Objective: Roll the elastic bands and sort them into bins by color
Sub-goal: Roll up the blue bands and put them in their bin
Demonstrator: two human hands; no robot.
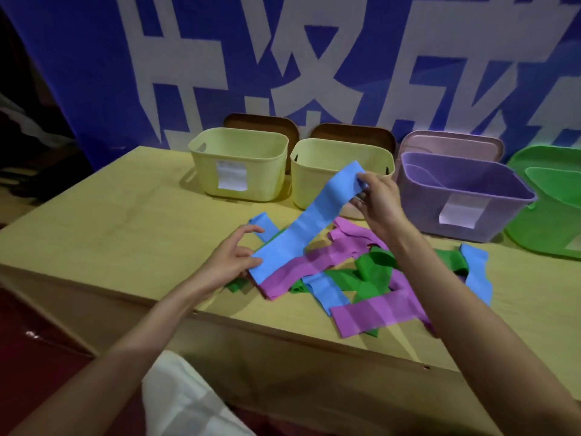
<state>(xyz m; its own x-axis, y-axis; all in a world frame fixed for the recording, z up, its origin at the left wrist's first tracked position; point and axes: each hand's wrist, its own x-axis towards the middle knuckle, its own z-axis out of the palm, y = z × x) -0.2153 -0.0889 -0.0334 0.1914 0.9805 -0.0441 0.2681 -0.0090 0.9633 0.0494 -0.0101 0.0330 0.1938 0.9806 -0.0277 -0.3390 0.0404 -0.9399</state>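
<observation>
I am holding a long flat blue elastic band (309, 220) stretched on a slant across the middle of the frame. My right hand (379, 199) is pinching its upper end, my grip clamped on it in front of the second pale yellow plastic bin (314, 180). My left hand (234, 258) is pinching the lower end just above the pale wooden worktop (125, 221), thumb on top, the other fingers spread.

Below the held band, a loose heap is lying at the centre and lower right of the frame: flat purple elastic bands (374, 316), crumpled green elastic bands (371, 272) and more blue elastic bands (478, 272), overlapping one another.

Along the far edge of the worktop, bins are standing in a row: a pale yellow plastic bin with a white label (239, 165) at centre left, the second yellow one just beside it, a purple plastic bin with a white label (462, 199) to the right, and a green plastic bin (550, 212) cut off at the right edge. A blue banner with large white characters (283, 58) is filling the top of the frame.
</observation>
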